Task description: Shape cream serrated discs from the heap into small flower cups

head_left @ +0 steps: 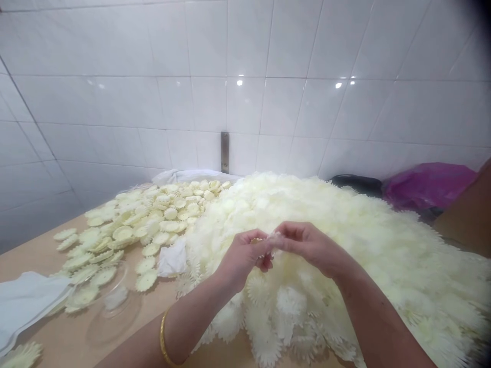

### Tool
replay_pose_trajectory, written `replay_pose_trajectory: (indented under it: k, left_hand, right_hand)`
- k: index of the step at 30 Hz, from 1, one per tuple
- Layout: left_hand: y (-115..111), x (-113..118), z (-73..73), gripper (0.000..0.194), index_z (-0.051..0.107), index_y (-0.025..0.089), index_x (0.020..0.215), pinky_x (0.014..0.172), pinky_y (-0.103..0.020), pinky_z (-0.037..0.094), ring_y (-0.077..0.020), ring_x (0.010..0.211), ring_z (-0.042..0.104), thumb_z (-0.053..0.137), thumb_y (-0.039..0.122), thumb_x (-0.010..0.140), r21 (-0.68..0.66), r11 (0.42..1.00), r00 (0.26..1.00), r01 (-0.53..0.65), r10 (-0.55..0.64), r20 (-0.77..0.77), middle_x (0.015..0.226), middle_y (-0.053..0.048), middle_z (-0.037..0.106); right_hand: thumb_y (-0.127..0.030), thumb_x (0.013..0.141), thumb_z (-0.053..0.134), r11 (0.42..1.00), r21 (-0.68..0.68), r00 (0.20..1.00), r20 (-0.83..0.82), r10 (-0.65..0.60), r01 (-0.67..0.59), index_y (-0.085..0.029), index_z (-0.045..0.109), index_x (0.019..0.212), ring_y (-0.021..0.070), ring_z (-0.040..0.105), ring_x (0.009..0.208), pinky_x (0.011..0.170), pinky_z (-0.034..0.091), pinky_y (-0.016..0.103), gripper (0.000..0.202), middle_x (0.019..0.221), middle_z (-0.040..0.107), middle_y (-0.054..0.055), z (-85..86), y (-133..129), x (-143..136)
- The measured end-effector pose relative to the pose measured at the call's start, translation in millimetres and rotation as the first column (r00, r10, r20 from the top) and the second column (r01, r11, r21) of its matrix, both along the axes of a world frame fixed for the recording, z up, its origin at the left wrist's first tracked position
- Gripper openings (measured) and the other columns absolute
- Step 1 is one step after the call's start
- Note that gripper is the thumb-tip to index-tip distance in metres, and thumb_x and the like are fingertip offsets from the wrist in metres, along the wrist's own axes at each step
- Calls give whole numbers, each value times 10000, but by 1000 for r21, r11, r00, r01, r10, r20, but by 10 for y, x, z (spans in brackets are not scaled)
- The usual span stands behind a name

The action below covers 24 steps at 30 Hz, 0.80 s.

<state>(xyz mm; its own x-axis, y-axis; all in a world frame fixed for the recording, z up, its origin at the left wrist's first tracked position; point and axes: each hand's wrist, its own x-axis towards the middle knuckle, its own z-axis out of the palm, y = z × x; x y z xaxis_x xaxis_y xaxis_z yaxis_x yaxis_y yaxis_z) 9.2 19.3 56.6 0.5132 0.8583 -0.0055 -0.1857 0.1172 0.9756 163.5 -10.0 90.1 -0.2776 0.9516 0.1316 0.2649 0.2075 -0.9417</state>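
My left hand (238,258) and my right hand (312,248) meet in front of me, both closed in a pinch. Between the fingertips is a small, pale, frilly petal piece (275,238), mostly covered by the fingers. Beneath and behind the hands spreads a large heap of thin, pale-yellow petal pieces (345,230) with notched edges. Left of it lies a looser pile of round, scalloped yellow discs (123,233), some stacked together. A gold bangle (163,337) circles my left wrist.
On the tan table (23,271) are white sheets (32,299), a clear round dish (111,319) and a crumpled white tissue (172,259). A purple bag (429,185) and a black object (356,183) sit at the back right. Behind is a tiled wall (192,102) with a metal bracket (224,152).
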Motion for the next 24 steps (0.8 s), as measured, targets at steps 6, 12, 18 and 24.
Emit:
replay_pose_trajectory:
  k: [6,12,18,24]
  left_hand:
    - [-29,25,-33,304,470,158,579,421,-211,311,-83,401,439,653,391,647,-45,999,999,-17,18,31,459,23,468]
    - [-18,35,-70,359,550,142,721,442,-210,341,-81,420,466,534,500,724,-129,986,990,107,-94,103,524,7,493]
    - [14,6,-46,233,504,157,677,454,-204,356,-86,445,494,666,322,650,-109,992,996,65,-58,68,535,15,508]
    - [42,-25,-19,259,479,164,687,385,-188,305,-68,397,437,648,358,661,-18,998,991,-60,57,-122,523,18,497]
  right_hand:
    - [-445,663,666,998,-22,993,-103,51,-54,-167,531,671,154,562,657,682,421,300,309,648,583,7,-17,11,-60]
    - [-457,705,624,993,-34,990,-92,107,-110,-162,521,634,138,541,575,665,411,293,320,554,547,-8,-10,18,-37]
    - [-497,759,504,986,68,985,75,-155,150,-164,496,519,156,533,598,605,398,275,410,590,571,28,-64,72,18]
    - [-370,788,476,741,368,706,253,-661,561,-156,606,860,157,528,578,569,395,278,260,642,572,28,-44,89,209]
